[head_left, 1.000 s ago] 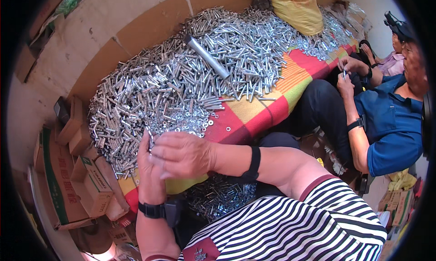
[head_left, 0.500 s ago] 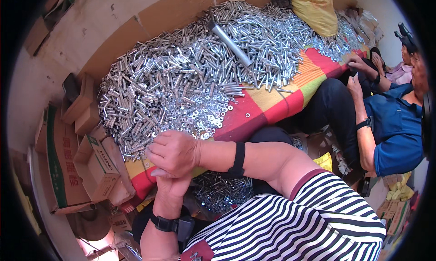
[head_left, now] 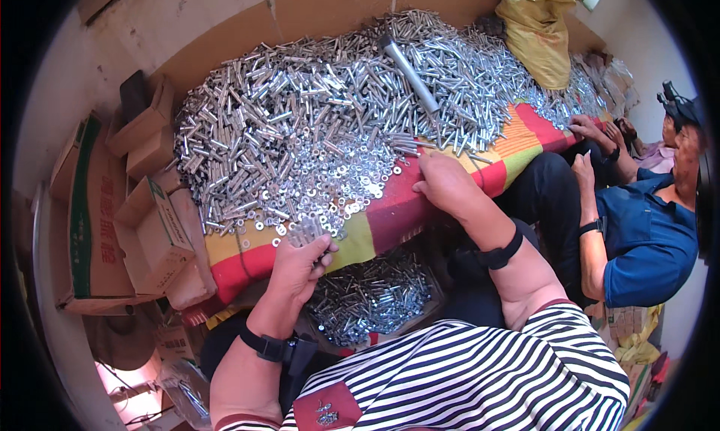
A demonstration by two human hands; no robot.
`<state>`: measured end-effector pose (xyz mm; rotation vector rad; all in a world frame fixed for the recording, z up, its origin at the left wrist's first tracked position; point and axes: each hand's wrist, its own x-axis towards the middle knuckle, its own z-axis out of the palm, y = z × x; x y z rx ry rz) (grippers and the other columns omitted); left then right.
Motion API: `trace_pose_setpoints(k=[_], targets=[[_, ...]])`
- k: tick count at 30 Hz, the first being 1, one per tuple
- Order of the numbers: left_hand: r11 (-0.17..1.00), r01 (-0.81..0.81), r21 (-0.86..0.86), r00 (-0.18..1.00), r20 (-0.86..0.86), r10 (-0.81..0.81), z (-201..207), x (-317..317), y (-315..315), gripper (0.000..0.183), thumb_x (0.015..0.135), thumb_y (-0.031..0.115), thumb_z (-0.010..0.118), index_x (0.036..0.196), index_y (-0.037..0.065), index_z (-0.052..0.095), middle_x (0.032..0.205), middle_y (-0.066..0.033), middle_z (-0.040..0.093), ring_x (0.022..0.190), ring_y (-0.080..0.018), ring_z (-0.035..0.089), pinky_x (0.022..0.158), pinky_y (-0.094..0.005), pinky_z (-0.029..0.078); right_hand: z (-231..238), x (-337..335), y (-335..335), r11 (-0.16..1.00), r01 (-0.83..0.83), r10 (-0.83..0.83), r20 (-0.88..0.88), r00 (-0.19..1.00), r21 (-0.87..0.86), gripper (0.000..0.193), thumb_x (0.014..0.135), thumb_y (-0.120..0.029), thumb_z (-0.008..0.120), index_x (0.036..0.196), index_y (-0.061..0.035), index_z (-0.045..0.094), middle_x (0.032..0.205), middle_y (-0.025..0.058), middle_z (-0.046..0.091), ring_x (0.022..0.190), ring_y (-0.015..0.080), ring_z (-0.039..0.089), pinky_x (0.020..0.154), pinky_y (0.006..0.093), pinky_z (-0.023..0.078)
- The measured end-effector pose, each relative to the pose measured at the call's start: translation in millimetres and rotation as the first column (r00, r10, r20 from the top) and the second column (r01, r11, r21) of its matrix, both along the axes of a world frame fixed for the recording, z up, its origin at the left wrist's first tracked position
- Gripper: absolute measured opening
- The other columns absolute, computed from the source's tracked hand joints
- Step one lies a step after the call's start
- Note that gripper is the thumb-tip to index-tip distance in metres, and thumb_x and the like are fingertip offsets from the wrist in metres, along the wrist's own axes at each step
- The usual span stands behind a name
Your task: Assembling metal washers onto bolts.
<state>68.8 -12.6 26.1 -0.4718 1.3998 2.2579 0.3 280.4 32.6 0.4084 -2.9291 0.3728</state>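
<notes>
My left hand [head_left: 300, 262] is closed around a small bunch of short metal sleeves [head_left: 306, 233], held at the front edge of the heap with the thumb across them. Loose silver washers [head_left: 341, 183] lie spread just beyond it. My right hand [head_left: 448, 182] is over the cloth at the right of the washers, thumb and fingers apart. Its fingertips are by the ends of a few long metal rods [head_left: 406, 144]; whether they touch is hard to see. Behind both hands rises a large heap of metal sleeves and rods [head_left: 262, 116].
A checkered cloth [head_left: 352, 240] lies under the heap. A grey tube [head_left: 411, 75] rests on top, a yellow sack [head_left: 536, 37] behind. Cardboard boxes [head_left: 154, 243] stand at left. Below the cloth is a container of bolts [head_left: 375, 300]. A co-worker in blue [head_left: 637, 221] sits at right.
My hands, together at the front left before, are now apart. The right has moved far to the right toward the rods; the left has opened to view, showing the sleeves it holds.
</notes>
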Motion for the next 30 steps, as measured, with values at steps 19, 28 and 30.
trace_pose_setpoints(k=[19,28,30], targets=[[0.891,-0.239,-0.386,0.954,-0.266,0.141,-19,-73,-2,0.004,0.082,0.004,0.063,0.080,0.001,0.061,0.066,-0.0058,0.063,0.045,-0.0065,0.052,0.035,-0.0191,0.032,-23,-14,-54,0.913,-0.209,0.246,0.061,0.967,-0.351,0.014,0.076,-0.007,0.067,0.085,0.0001,0.059,0.080,0.0193,0.061,0.079,0.0383,0.060,0.071,0.0451,0.047],[0.945,0.119,-0.304,0.951,-0.240,-0.197,-10,-36,30,0.010,0.079,0.007,0.070,0.085,0.003,0.063,0.066,-0.0024,0.062,0.050,-0.0076,0.056,0.043,-0.0202,0.038,-13,-20,-55,0.910,-0.192,0.221,0.037,0.975,-0.368,0.014,0.077,-0.008,0.067,0.084,0.0002,0.058,0.076,0.0167,0.060,0.072,0.0332,0.061,0.065,0.0401,0.048],[0.922,0.121,-0.368,0.932,-0.278,-0.233,-13,-36,40,0.010,0.078,0.005,0.070,0.084,0.002,0.063,0.067,-0.0032,0.063,0.052,-0.0088,0.059,0.045,-0.0226,0.043,-7,-19,-55,0.873,-0.219,0.235,-0.017,0.972,-0.435,0.013,0.079,-0.007,0.068,0.084,0.0003,0.058,0.072,0.0141,0.061,0.066,0.0279,0.062,0.059,0.0363,0.049]])
